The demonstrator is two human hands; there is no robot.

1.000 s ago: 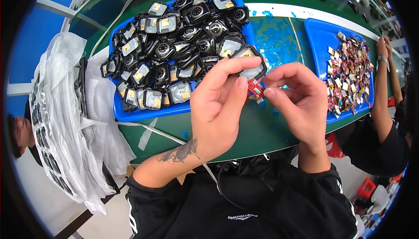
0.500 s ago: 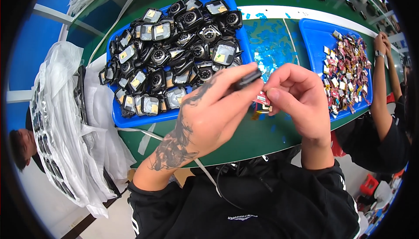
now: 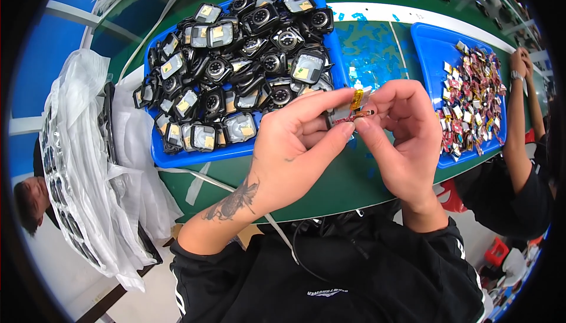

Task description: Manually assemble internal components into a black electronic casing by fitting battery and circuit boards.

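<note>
Left hand [image 3: 295,149], right hand [image 3: 407,143]: fingers pinch a small part [image 3: 357,99], likely to steady it; watch tray [image 3: 335,52], ten o'clock.

Green tabletop [image 3: 348,190]; blue wall [image 3: 59,43] upper left, white bar [image 3: 72,14] across; pale floor [image 3: 138,305]; red stool [image 3: 496,252] lower right.

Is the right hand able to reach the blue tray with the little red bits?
Probably yes: the right hand is close to that blue tray and nothing seems between them, though it looks busy at a small part.
</note>
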